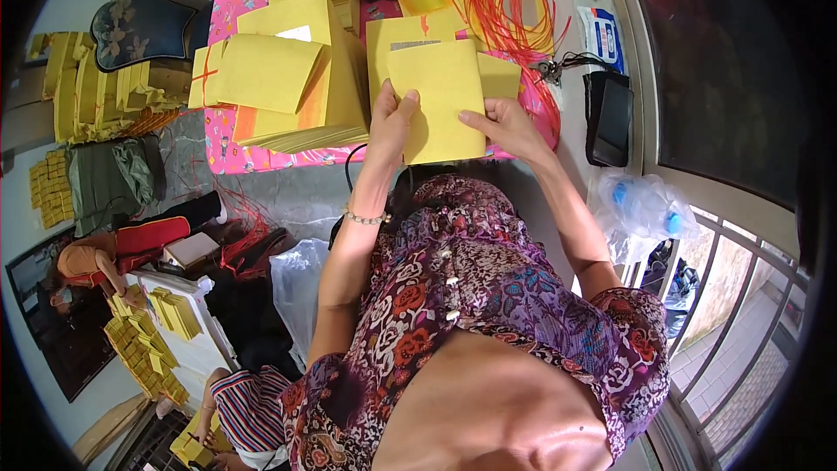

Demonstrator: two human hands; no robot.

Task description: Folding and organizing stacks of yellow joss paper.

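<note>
A folded yellow paper sheet (443,109), or a thin stack of them, stands at the table's near edge between my hands. My left hand (395,122) grips its left edge, thumb on the front. My right hand (510,128) pinches the right edge, thumb also in front and the other fingers behind. Behind it lies more yellow paper with a silvery rectangle (411,46). Left of my hands rises a thick stack of yellow paper (344,78), with a folded yellow piece (266,72) on top. A bundle tied with red string (205,78) sits beside that.
Loose red strings (506,0) heap over the table's far right on a pink patterned cloth (222,135). A dark phone (615,118) lies on the right ledge. Two other people (96,257) (253,406) work at left among yellow bundles (144,344). A clear plastic bag (645,209) hangs at right.
</note>
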